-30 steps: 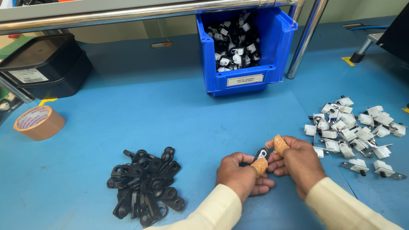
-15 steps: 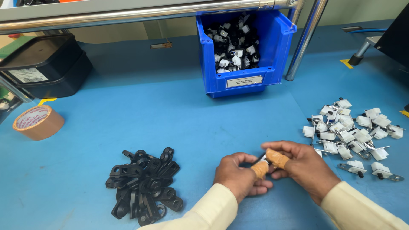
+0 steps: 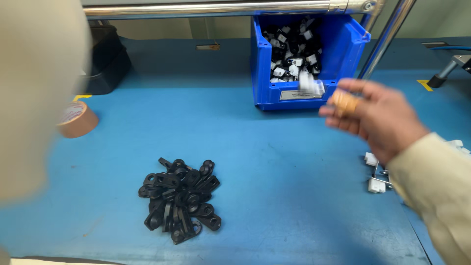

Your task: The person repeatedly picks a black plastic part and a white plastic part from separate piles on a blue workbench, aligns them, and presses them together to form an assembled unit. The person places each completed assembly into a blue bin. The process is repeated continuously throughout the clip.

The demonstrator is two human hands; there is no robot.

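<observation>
Right hand (image 3: 378, 118), blurred, is raised over the blue tabletop (image 3: 274, 162) in front of the open blue plastic bin (image 3: 265, 59) of mixed clips, fingertips pinched on a small white plastic clip (image 3: 310, 84) at the bin's front rim; left hand out of view, only a blurred beige sleeve (image 3: 39, 98) at left; pile of black plastic loop clips (image 3: 180, 198) lies untouched, well apart from the hand

Just beyond the right hand (image 3: 380, 120), the blue bin (image 3: 265, 59) looks like smooth, slightly glossy plastic. Left of it, the black clips (image 3: 179, 198) are shiny plastic on a matt blue desk (image 3: 284, 186). Overhead, the rail (image 3: 211, 7) is polished metal.
</observation>
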